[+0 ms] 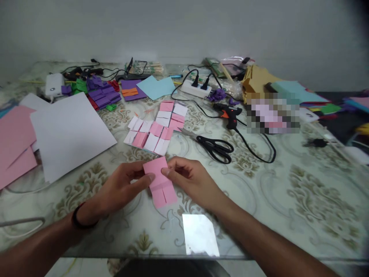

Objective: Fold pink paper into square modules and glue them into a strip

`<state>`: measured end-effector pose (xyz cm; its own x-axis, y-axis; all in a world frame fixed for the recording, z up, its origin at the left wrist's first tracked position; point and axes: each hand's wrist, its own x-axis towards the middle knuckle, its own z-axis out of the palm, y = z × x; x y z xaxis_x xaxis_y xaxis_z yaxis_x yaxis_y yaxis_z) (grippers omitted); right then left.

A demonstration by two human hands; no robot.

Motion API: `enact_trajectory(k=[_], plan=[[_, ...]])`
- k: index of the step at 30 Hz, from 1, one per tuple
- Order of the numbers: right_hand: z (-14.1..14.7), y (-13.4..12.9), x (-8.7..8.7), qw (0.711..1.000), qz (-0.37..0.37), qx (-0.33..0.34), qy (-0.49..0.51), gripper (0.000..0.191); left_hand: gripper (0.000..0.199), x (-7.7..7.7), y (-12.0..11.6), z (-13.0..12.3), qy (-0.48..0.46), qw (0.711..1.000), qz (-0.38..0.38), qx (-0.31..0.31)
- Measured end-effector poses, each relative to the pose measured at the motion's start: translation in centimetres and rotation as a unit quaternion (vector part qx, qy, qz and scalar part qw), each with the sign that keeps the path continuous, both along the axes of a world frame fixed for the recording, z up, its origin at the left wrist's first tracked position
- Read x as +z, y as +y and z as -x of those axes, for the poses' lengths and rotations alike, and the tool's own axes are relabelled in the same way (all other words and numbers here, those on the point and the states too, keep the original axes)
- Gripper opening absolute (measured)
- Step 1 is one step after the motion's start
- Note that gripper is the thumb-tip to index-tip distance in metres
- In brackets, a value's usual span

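Note:
Between my two hands is a small pink paper piece (159, 182), creased across its width and with a slit running up from its lower edge. My left hand (129, 184) pinches its left side, thumb on top and fingers behind. At the right side my right hand (187, 179) pinches it the same way, the thumb near the upper right edge. Just beyond lie folded pink and white paper pieces (152, 134) in two groups. Black-handled scissors (215, 148) rest to their right, blades pointing at them. A white, shiny square (200, 234) lies near the table's front edge.
Large white sheets (72, 134) and pink sheets (14, 142) cover the left side. A glue gun (229, 115) with its cord lies at right, near a white power strip (196, 89). Purple folded papers (103, 96), blue sheets (157, 87) and a yellow-brown paper stack (259, 82) line the back.

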<state>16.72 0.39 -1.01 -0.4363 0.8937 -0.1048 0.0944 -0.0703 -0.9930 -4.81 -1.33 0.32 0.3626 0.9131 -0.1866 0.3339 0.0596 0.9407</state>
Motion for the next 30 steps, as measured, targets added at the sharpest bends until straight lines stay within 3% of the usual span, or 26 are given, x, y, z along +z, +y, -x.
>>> enact_trajectory(k=[2, 4, 7, 12, 16, 23, 30], plan=[[0.0, -0.1, 0.1, 0.999, -0.027, 0.009, -0.017, 0.029, 0.031, -0.2, 0.1, 0.0, -0.004, 1.0, 0.026, -0.017], [0.1, -0.4, 0.0, 0.998, -0.058, 0.002, -0.028, 0.022, 0.032, -0.4, 0.2, 0.0, -0.009, 1.0, 0.029, 0.004], [0.4, -0.9, -0.5, 0.995, -0.087, -0.005, -0.044, 0.047, 0.034, -0.8, 0.1, 0.1, -0.04, 0.997, 0.033, 0.06], [0.4, -1.1, -1.0, 0.975, -0.192, 0.02, -0.112, 0.037, 0.029, -0.9, 0.1, 0.1, -0.082, 0.993, 0.053, 0.071], [0.3, -1.0, -0.7, 0.947, -0.279, 0.016, -0.156, 0.04, 0.028, -0.5, 0.2, -0.1, -0.052, 0.997, 0.028, 0.057], [0.2, -0.9, -0.6, 0.933, -0.331, -0.01, -0.143, 0.026, 0.024, 0.3, 0.1, -0.3, -0.021, 0.998, 0.054, 0.023], [0.1, -0.9, -0.5, 0.926, -0.359, -0.033, -0.108, 0.022, 0.031, -0.2, -0.1, -0.4, 0.027, 0.999, 0.037, 0.016]])
